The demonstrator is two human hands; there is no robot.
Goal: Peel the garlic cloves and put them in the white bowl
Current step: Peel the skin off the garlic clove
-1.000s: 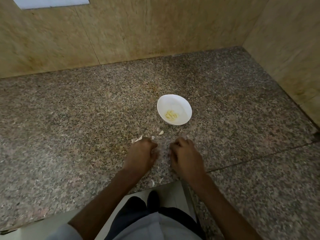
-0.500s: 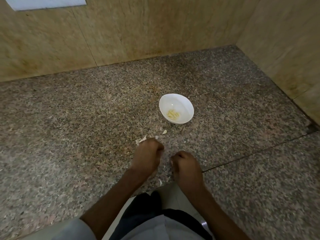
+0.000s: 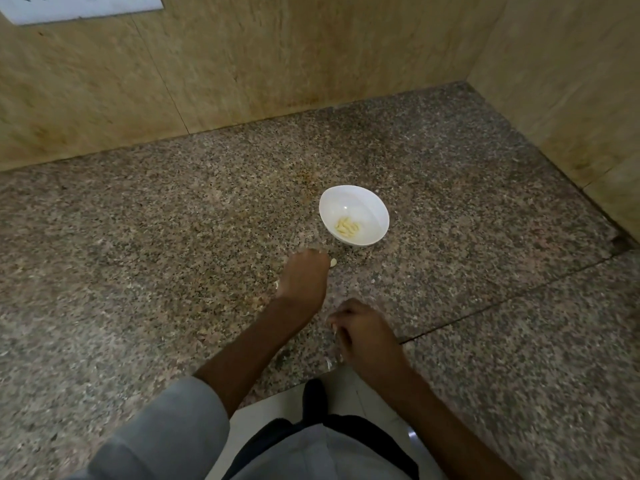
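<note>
The white bowl (image 3: 354, 213) stands on the granite counter (image 3: 138, 237) with several peeled garlic cloves (image 3: 347, 226) in its bottom. My left hand (image 3: 304, 277) is stretched forward just below and left of the bowl, its fingers curled down on the counter. A loose garlic clove (image 3: 333, 262) lies right beside its fingertips. What is under the fingers is hidden. My right hand (image 3: 363, 332) rests near the counter's front edge with its fingers curled; a pale bit of garlic skin (image 3: 335, 329) shows at its fingertips.
Scraps of garlic skin (image 3: 277, 284) lie around my left hand and at the counter's front edge (image 3: 329, 362). Beige tiled walls (image 3: 242, 64) close off the back and the right side. A seam (image 3: 502, 303) crosses the counter on the right.
My left hand has moved forward towards the bowl and the loose clove. My right hand has drawn back towards the counter's front edge.
</note>
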